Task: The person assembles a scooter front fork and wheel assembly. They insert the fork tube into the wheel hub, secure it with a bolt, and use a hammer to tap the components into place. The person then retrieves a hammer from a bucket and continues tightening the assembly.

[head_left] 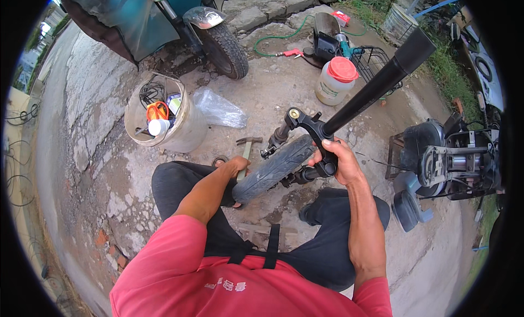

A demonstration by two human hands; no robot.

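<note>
The person crouched over cracked grey concrete ground (284,87), both knees in dark trousers spread to either side; between them stood a small black rubber scooter wheel (273,167) held in a black metal fork (311,128), from which a long black tubular stem (376,85) rose up and away to the right. The right hand (338,161) was wrapped around the lower end of the fork beside the wheel's axle, its fingers (327,146) curled shut on the fork and the thumb lying over the top; the left hand (237,165) rested against the near side of the tyre, but whether its fingers were closed on anything I could not tell, since the wheel hid them. Just beyond the left hand lay a hammer with a wooden handle and steel head (246,147), flat on the ground and touching neither hand as far as could be seen.

Farther off to the left stood a dirty white plastic bucket (188,128) holding black cables, an orange-handled tool and a white can; a crumpled clear plastic bag (218,109) lay just beside it. Beyond the stem stood a translucent white plastic jug with a red cap (335,79), near a black wire basket (376,63); a green hose (273,38) curled across the ground behind it. At the top left was the front wheel of a parked vehicle (226,49); at the right edge sat grey and black machine parts (447,164).
</note>
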